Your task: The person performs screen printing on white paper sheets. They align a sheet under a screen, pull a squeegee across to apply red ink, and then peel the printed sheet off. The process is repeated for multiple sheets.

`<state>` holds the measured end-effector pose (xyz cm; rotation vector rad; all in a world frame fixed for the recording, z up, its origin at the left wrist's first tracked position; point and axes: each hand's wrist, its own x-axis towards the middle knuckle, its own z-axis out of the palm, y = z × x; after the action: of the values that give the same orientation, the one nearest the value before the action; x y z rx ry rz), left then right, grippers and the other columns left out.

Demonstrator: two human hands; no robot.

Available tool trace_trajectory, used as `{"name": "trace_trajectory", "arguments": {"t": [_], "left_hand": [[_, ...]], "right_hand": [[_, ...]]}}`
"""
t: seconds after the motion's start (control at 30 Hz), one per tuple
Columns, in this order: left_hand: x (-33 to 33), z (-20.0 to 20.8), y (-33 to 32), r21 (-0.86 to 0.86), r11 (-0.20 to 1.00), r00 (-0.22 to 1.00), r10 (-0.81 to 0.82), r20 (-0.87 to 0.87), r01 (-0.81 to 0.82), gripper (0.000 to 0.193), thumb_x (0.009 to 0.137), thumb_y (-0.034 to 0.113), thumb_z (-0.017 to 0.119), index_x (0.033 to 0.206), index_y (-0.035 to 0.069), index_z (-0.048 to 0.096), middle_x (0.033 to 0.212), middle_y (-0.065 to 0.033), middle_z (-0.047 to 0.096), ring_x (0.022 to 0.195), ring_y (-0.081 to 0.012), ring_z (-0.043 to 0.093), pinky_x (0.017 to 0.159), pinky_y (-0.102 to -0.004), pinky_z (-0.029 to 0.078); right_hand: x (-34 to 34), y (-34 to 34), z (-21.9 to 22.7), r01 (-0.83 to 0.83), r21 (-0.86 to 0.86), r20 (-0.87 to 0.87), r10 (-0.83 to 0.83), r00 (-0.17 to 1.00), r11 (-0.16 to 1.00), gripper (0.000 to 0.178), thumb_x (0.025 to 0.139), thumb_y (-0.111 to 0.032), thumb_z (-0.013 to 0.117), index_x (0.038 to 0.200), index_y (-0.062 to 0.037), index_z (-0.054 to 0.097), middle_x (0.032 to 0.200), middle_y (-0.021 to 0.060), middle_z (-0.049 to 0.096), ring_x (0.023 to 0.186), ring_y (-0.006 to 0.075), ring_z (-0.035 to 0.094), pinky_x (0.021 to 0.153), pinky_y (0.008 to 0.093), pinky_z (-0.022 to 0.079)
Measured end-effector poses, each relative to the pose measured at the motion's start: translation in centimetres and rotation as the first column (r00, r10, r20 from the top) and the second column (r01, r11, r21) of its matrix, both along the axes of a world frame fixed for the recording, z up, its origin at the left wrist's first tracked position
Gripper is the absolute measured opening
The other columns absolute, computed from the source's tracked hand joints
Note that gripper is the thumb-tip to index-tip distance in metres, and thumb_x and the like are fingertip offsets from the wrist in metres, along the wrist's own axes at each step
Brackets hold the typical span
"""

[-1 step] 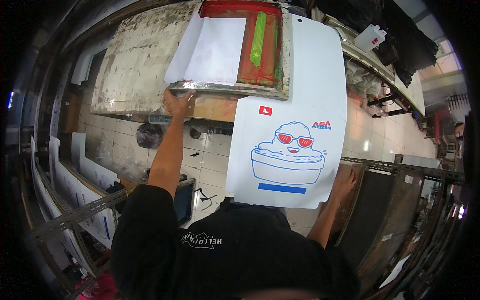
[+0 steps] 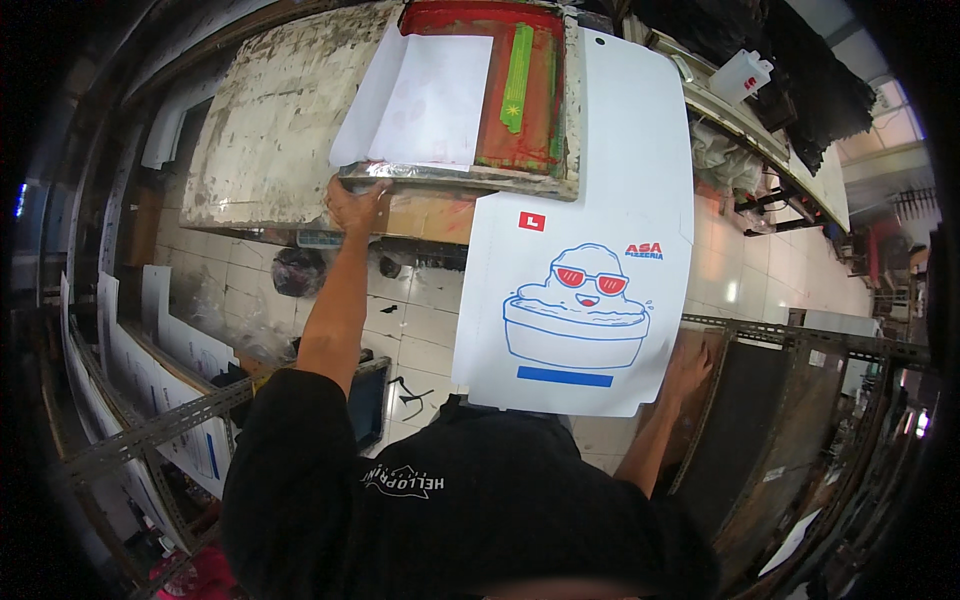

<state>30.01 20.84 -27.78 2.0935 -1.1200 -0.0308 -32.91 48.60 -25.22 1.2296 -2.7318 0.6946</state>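
White flat cardboard sheet (image 2: 590, 225), printed with a blue-lined cartoon figure in red sunglasses above a tub shape, lies face up in front of the person's body, its upper left part overlapped by a red-meshed printing frame (image 2: 571, 110) with a worn, stained rim. Its lower edge reaches over the front of the black T-shirt (image 2: 520, 490). The left hand (image 2: 355, 205) is closed on the near edge of the frame toward its left corner, thumb along the rim. The right hand (image 2: 688, 368) is just beside the sheet's lower right edge, near a flat brown panel (image 2: 655, 440); how far its fingers are spread, and whether it has hold of anything, cannot be told. Inside the frame, a blank white paper sheet (image 2: 440, 100) covers much of the mesh, its left side lying over the rim, and a bright green strip (image 2: 516, 80) runs along the bare red part. Left of the frame extends a pale, paint-smeared worktop (image 2: 280, 100). At the upper right are a white plastic container (image 2: 738, 78) and a heap of black cloth (image 2: 830, 85). Below is a light tiled floor (image 2: 430, 325).
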Motion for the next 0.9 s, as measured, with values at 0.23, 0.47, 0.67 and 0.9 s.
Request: {"name": "trace_trajectory", "arguments": {"t": [0.23,0.47,0.67,0.9], "left_hand": [[-1.9,1.6,0.3,0.072,0.993,0.996,0.091,0.010,-0.091,0.095,0.046,0.049,0.092,0.119,0.003,0.053,0.110,-0.0184,0.062,0.106,-0.0376,0.057,0.090,-0.0471,0.047],[-0.7,-1.1,0.0,-0.064,0.995,0.963,0.093,0.252,-0.080,0.092,0.049,0.048,0.090,0.120,0.003,0.053,0.114,-0.0161,0.061,0.107,-0.0367,0.056,0.092,-0.0448,0.046],[-0.7,-0.3,-0.1,-0.010,1.000,0.996,0.019,0.091,-0.018,0.091,0.050,0.048,0.090,0.119,-0.001,0.054,0.114,-0.0168,0.060,0.107,-0.0369,0.055,0.095,-0.0442,0.044],[-1.5,0.3,0.5,-0.003,0.993,0.984,0.115,0.138,-0.116,0.087,0.052,0.045,0.090,0.117,0.000,0.055,0.113,-0.0170,0.059,0.106,-0.0360,0.055,0.093,-0.0438,0.045]], "right_hand": [[-0.4,2.8,0.9,-0.067,0.010,0.031,0.066,0.997,0.998,0.059,0.090,-0.032,0.062,0.134,0.0045,0.046,0.131,0.0285,0.044,0.122,0.0431,0.044,0.102,0.0503,0.037],[-1.8,-1.4,0.0,-0.129,-0.024,0.061,0.130,0.990,0.991,0.058,0.091,-0.031,0.061,0.132,0.0080,0.046,0.130,0.0296,0.045,0.120,0.0435,0.046,0.101,0.0486,0.038],[-4.9,-5.9,-3.8,-0.152,-0.181,0.352,0.209,0.913,0.972,0.056,0.094,-0.030,0.059,0.133,0.0071,0.045,0.123,0.0270,0.050,0.112,0.0355,0.054,0.094,0.0429,0.044],[-3.6,-9.5,-3.1,-0.135,-0.075,0.413,0.153,0.898,0.988,0.052,0.096,-0.029,0.055,0.134,0.0062,0.045,0.125,0.0260,0.048,0.112,0.0353,0.055,0.091,0.0430,0.046]]}}
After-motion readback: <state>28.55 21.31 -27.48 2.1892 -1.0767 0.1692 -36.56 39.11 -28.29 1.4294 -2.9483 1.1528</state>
